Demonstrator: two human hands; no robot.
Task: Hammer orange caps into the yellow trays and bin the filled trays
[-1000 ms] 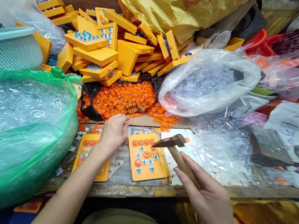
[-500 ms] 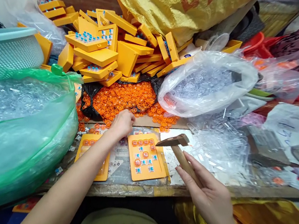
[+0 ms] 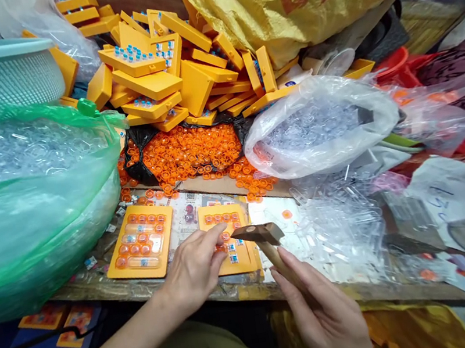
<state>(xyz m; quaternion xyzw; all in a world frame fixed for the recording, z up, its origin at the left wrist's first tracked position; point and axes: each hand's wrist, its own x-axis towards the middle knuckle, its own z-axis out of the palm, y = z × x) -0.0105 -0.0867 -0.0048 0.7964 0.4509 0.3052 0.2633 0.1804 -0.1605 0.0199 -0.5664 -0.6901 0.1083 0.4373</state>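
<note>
My right hand is closed round the wooden handle of a hammer, whose metal head hangs over the right side of a yellow panel. That panel carries orange rings and small blue-and-clear switches. Over its left part is my left hand, thumb and forefinger pinched near an orange piece; what lies between the fingertips is too small to make out. To the left lies a second yellow panel with orange rings and clear tubes.
Behind the panels, a black bag spills orange rings. Yellow cases are piled at the back. A green bag stands left, a white bag of clear parts right. Clear tubes lie at the right.
My left hand has come back from the orange rings to the right-hand panel, uncovering the left panel. The hammer in my right hand has shifted slightly left and down.
</note>
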